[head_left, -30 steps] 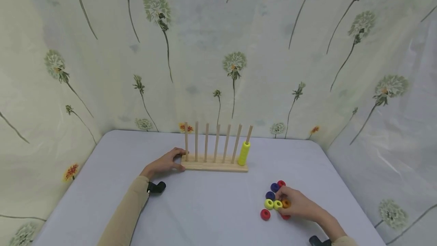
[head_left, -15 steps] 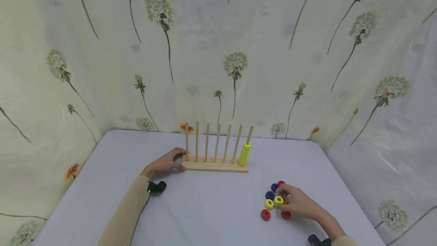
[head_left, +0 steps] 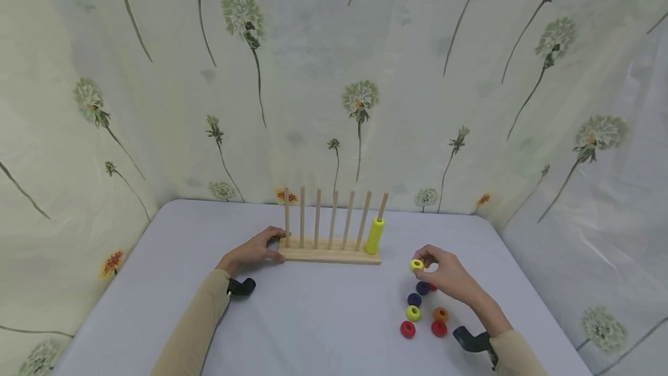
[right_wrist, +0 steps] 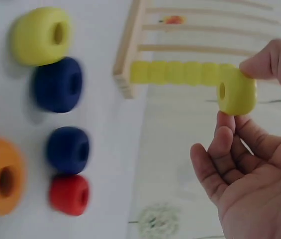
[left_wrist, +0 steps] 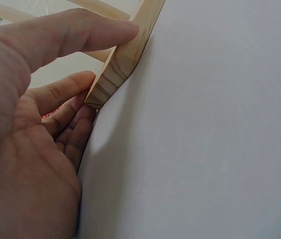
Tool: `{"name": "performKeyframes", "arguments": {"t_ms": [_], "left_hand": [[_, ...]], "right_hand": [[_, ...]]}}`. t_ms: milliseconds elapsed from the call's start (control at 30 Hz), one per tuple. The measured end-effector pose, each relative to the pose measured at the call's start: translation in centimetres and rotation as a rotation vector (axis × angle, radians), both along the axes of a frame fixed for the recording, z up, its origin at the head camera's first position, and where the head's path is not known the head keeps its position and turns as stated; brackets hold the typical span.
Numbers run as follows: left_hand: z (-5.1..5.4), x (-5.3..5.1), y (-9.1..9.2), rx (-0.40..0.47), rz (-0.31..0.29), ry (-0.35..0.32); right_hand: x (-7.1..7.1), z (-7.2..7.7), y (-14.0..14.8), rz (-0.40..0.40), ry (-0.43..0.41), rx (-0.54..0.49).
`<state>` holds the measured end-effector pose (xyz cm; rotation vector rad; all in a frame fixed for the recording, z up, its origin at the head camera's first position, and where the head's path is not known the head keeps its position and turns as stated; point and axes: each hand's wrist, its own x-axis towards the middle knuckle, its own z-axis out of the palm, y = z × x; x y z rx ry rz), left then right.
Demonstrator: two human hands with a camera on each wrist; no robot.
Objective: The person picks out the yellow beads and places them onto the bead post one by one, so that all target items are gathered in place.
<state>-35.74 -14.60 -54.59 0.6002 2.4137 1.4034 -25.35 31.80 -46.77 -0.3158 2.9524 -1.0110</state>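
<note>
A wooden peg rack point(head_left: 329, 256) with a row of upright pegs stands toward the back of the table. Its rightmost peg carries a stack of yellow beads point(head_left: 374, 237); the other pegs are bare. My left hand point(head_left: 254, 249) holds the rack's left end, thumb on the front edge and fingers behind, as the left wrist view shows on the wooden base point(left_wrist: 125, 57). Between thumb and fingertips my right hand point(head_left: 447, 274) pinches a yellow bead point(right_wrist: 237, 92), raised off the table to the right of the rack, its hole visible.
Loose beads lie below the right hand: a yellow bead point(head_left: 413, 313), two dark blue beads, an orange bead point(head_left: 440, 314) and several red ones, including a red bead point(head_left: 407, 329). A flowered cloth point(head_left: 292, 74) hangs behind the white table point(head_left: 323, 318).
My right hand has picked one yellow bead out of the group and lifted it up and away, toward the rack. The left hand stays on the rack's end.
</note>
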Motion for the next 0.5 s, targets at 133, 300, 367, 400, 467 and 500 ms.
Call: {"name": "performKeyframes", "arguments": {"t_ms": [133, 300, 367, 400, 467, 500], "left_hand": [[-0.3, -0.4, -0.1, -0.005, -0.005, 0.003], [-0.3, -0.5, -0.1, -0.010, -0.009, 0.010], [-0.3, -0.5, -0.2, -0.011, -0.005, 0.007], [-0.3, -0.5, -0.2, -0.012, -0.002, 0.006], [-0.4, -0.5, -0.2, -0.013, 0.002, 0.003], [-0.4, -0.4, -0.2, -0.012, 0.003, 0.001]], "right_hand": [[-1.2, 1.7, -1.0, -0.030, 0.075, 0.002], [-2.7, 4.3, -2.5, -0.063, 0.173, 0.000], [-3.3, 5.4, -3.1, -0.068, 0.202, -0.009], [-3.5, 6.0, -3.4, -0.066, 0.211, -0.015], [-4.1, 7.0, -3.8, -0.065, 0.224, -0.029], [-4.4, 7.4, -4.0, -0.069, 0.228, -0.035]]}}
